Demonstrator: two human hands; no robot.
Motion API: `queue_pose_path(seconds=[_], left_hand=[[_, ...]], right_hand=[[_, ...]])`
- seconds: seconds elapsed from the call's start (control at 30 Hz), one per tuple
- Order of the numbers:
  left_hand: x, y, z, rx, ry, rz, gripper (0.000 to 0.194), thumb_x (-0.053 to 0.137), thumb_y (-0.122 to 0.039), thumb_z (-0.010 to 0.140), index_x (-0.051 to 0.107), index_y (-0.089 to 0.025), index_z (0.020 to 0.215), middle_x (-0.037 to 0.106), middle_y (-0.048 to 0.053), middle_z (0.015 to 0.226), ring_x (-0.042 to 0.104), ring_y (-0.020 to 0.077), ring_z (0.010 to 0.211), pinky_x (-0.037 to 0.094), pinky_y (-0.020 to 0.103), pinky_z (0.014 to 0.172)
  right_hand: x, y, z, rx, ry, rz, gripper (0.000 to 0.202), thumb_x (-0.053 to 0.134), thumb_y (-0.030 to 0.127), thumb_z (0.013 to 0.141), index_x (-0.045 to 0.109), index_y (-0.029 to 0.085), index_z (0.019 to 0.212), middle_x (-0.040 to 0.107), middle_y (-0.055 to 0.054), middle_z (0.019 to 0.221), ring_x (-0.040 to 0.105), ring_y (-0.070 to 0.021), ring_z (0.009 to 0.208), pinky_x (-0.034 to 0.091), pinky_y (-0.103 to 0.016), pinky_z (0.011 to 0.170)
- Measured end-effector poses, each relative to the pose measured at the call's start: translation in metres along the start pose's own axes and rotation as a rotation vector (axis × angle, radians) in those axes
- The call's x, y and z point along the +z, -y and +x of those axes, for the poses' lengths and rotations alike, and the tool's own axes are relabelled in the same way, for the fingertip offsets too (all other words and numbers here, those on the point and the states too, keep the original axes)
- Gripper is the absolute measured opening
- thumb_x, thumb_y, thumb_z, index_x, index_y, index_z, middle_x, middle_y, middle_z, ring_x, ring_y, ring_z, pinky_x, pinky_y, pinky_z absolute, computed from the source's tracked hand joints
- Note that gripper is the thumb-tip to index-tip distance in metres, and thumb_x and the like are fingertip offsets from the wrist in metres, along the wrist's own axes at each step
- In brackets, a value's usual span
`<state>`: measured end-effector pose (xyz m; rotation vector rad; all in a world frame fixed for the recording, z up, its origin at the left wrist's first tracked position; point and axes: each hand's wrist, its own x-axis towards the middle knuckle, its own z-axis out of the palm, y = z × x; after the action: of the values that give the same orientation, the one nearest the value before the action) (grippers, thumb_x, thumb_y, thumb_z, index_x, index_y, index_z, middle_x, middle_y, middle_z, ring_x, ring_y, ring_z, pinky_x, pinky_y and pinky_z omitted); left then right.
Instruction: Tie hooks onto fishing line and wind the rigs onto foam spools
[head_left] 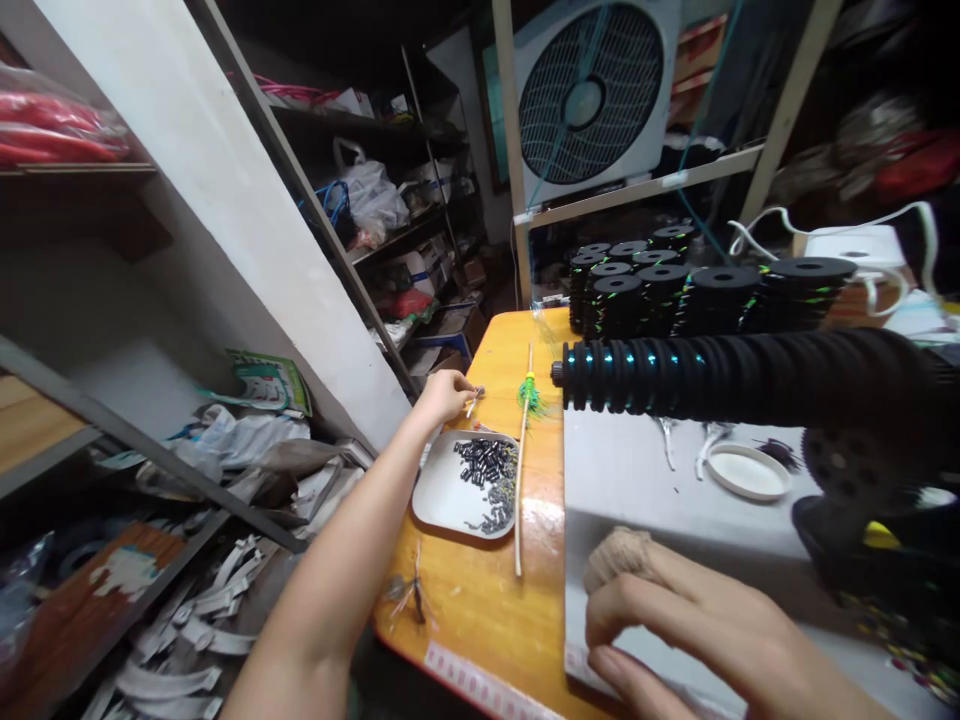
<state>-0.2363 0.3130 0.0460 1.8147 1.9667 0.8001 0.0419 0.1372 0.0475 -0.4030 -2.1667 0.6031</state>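
My left hand (pixel 444 394) reaches to the far left edge of the yellow table, with thumb and fingers closed on a small greyish thing (pixel 478 393) too small to name. Just nearer to me is a white tray (pixel 431 500) with black tube-like pieces (pixel 487 461) and small grey pieces (pixel 498 508). A thin stick (pixel 520 500) with a green tuft (pixel 529 395) lies right of the tray. My right hand (pixel 667 605) is over the grey metal plate, fingers bent and thumb near the index finger. One finger is wrapped in tan tape. Whatever it may hold is hidden.
A machine with a ribbed black roller (pixel 712 372) juts over the metal plate (pixel 637 470). A white round lid (pixel 748 472) lies beneath it. Stacked black spools (pixel 652 285) stand behind, below a box fan (pixel 589 95). Cluttered shelves line the left.
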Motion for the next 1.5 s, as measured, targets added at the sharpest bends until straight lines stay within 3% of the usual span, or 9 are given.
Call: queue_pose_path(seconds=[0.27, 0.37, 0.5, 0.57, 0.67, 0.83, 0.93, 1.17, 1.5], left_hand=[[-0.036, -0.063, -0.162, 0.298, -0.316, -0.272, 0.004, 0.066, -0.021, 0.086, 0.066, -0.019, 0.083, 0.067, 0.002, 0.083, 0.065, 0.0151, 0.077, 0.053, 0.027, 0.071], [-0.018, -0.074, -0.227, 0.533, -0.413, -0.403, 0.017, 0.066, -0.006, 0.084, 0.067, -0.021, 0.091, 0.066, 0.002, 0.087, 0.065, 0.0152, 0.082, 0.053, 0.026, 0.071], [0.022, -0.079, -0.272, 0.534, -0.517, -0.553, 0.026, 0.067, -0.001, 0.081, 0.070, -0.023, 0.094, 0.066, 0.001, 0.086, 0.065, 0.0139, 0.078, 0.053, 0.023, 0.069], [0.034, -0.081, -0.282, 0.438, -0.507, -0.756, 0.007, 0.067, -0.018, 0.086, 0.072, -0.023, 0.089, 0.066, 0.002, 0.083, 0.064, 0.0143, 0.076, 0.052, 0.022, 0.068], [0.034, -0.082, -0.287, 0.267, -0.437, -1.098, 0.038, 0.048, -0.047, 0.096, 0.074, -0.021, 0.084, 0.064, 0.005, 0.081, 0.060, 0.0149, 0.074, 0.050, 0.023, 0.068], [0.015, -0.079, -0.280, 0.121, -0.030, -1.149, 0.046, 0.068, -0.052, 0.082, 0.067, -0.022, 0.116, 0.060, 0.009, 0.111, 0.056, 0.0213, 0.102, 0.046, 0.027, 0.085], [0.015, -0.083, -0.277, 0.109, 0.133, -1.118, 0.033, 0.077, -0.040, 0.077, 0.072, -0.019, 0.102, 0.059, 0.008, 0.112, 0.057, 0.0201, 0.100, 0.046, 0.025, 0.081], [0.044, -0.085, -0.289, -0.018, -0.234, -1.342, 0.015, 0.067, -0.032, 0.089, 0.069, -0.020, 0.081, 0.067, 0.001, 0.077, 0.065, 0.0156, 0.085, 0.047, 0.031, 0.092], [0.072, -0.100, -0.306, -0.264, -0.264, -1.545, 0.033, 0.081, -0.041, 0.074, 0.059, -0.016, 0.076, 0.055, -0.005, 0.056, 0.050, 0.0046, 0.049, 0.037, 0.016, 0.049]], right_hand=[[-0.013, 0.011, 0.008, 0.356, -0.042, 0.201, 0.019, 0.056, 0.033, 0.094, 0.064, 0.023, 0.080, 0.068, -0.003, 0.087, 0.065, -0.0157, 0.086, 0.050, -0.024, 0.066], [-0.011, 0.021, 0.008, 0.441, -0.040, 0.325, 0.022, 0.064, 0.038, 0.088, 0.069, 0.023, 0.072, 0.071, -0.006, 0.100, 0.062, -0.0216, 0.113, 0.051, -0.024, 0.073], [-0.006, 0.030, 0.004, 0.375, 0.071, 0.429, 0.017, 0.069, 0.033, 0.085, 0.073, 0.020, 0.075, 0.074, -0.004, 0.087, 0.068, -0.0153, 0.082, 0.051, -0.024, 0.073], [-0.005, 0.032, 0.002, 0.332, 0.110, 0.405, 0.016, 0.067, 0.029, 0.086, 0.072, 0.018, 0.076, 0.072, -0.002, 0.076, 0.065, -0.0125, 0.071, 0.050, -0.024, 0.069], [-0.008, 0.038, 0.000, 0.318, 0.187, 0.310, 0.016, 0.064, 0.025, 0.088, 0.071, 0.018, 0.076, 0.071, -0.001, 0.074, 0.064, -0.0119, 0.069, 0.049, -0.023, 0.067], [-0.017, 0.049, 0.001, 0.249, 0.254, 0.245, 0.016, 0.066, 0.028, 0.088, 0.070, 0.019, 0.075, 0.071, 0.000, 0.076, 0.066, -0.0136, 0.075, 0.050, -0.022, 0.067], [-0.019, 0.049, 0.003, 0.148, 0.219, 0.232, 0.015, 0.066, 0.025, 0.088, 0.069, 0.018, 0.076, 0.072, -0.002, 0.077, 0.067, -0.0140, 0.074, 0.052, -0.022, 0.065], [-0.023, 0.033, 0.005, -0.082, 0.096, 0.144, 0.013, 0.060, 0.010, 0.090, 0.069, 0.018, 0.091, 0.071, -0.006, 0.091, 0.068, -0.0121, 0.082, 0.054, -0.019, 0.070], [-0.015, 0.028, 0.000, 0.053, 0.073, 0.120, 0.012, 0.060, 0.013, 0.090, 0.069, 0.019, 0.090, 0.066, -0.002, 0.079, 0.062, -0.0103, 0.071, 0.048, -0.019, 0.062]])
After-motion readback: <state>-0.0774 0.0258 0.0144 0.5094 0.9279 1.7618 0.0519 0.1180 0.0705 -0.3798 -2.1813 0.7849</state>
